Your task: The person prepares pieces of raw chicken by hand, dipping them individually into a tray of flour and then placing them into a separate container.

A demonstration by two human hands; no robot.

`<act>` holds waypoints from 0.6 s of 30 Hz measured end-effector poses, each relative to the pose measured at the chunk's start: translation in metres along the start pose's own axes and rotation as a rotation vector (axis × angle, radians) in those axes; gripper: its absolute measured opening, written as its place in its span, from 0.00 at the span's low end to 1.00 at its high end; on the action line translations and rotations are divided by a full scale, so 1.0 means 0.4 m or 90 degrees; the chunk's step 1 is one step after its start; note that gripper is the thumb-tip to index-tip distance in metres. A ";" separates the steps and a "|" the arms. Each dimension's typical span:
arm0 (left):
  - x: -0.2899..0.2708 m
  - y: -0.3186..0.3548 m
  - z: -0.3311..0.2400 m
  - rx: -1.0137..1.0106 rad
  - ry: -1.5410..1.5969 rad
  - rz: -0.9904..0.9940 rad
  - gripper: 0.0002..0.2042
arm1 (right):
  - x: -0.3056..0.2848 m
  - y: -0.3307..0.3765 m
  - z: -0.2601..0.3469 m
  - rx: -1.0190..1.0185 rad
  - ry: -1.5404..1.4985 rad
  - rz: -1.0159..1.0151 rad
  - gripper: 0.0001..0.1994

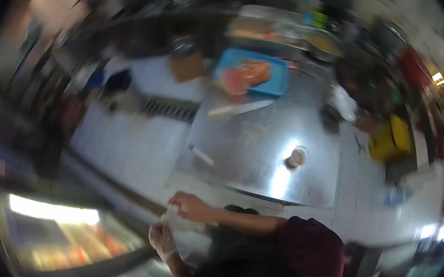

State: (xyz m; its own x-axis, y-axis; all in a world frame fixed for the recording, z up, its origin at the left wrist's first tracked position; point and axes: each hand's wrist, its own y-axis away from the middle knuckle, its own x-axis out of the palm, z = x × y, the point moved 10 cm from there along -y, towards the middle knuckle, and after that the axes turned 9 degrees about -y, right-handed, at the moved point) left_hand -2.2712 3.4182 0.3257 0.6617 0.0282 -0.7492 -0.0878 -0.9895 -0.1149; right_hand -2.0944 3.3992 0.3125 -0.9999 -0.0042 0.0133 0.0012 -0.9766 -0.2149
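Note:
My right hand (pixel 192 208) reaches across from the right, its fingers closed on a thin, whitish translucent plastic (pixel 184 227). Just below it is my left hand (pixel 161 240), which looks covered in a clear plastic glove; its fingers curl in at the edge of the same plastic. Blur hides whether that plastic is a bag, a sheet or another glove. Both hands are in front of the steel table (pixel 242 151), apart from it. On the table lie a long knife with a pale handle (pixel 241 108), a white marker-like stick (pixel 200 155) and a small round cup with brownish contents (pixel 296 157).
A blue tray (pixel 278 82) with orange-pink meat or fish (pixel 254 73) sits at the table's far end. At the lower left stands a lit display case (pixel 63 235) with food inside. A yellow box (pixel 391 140) is at the right, and a floor drain grate (pixel 170 109) lies left of the table.

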 end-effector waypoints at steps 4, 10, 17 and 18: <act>0.102 -0.246 -0.160 0.167 -0.057 0.024 0.16 | -0.183 -0.063 0.027 -0.033 0.357 -0.303 0.20; 0.291 -0.507 -0.228 0.350 0.266 0.109 0.12 | -0.165 -0.230 0.032 -0.067 0.327 -0.392 0.12; 0.379 -0.627 -0.329 0.547 0.311 0.310 0.08 | -0.275 -0.396 -0.146 0.220 0.172 -0.526 0.13; 0.388 -0.655 -0.321 0.571 0.303 0.326 0.07 | -0.300 -0.409 -0.126 0.096 0.114 -0.636 0.15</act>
State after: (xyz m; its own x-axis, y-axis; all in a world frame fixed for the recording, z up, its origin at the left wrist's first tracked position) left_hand -2.0498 3.6636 0.3232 0.5938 -0.5959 -0.5407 -0.8036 -0.4059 -0.4352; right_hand -1.9755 3.5704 0.2968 -0.5328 0.8457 -0.0303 -0.8436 -0.5336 -0.0607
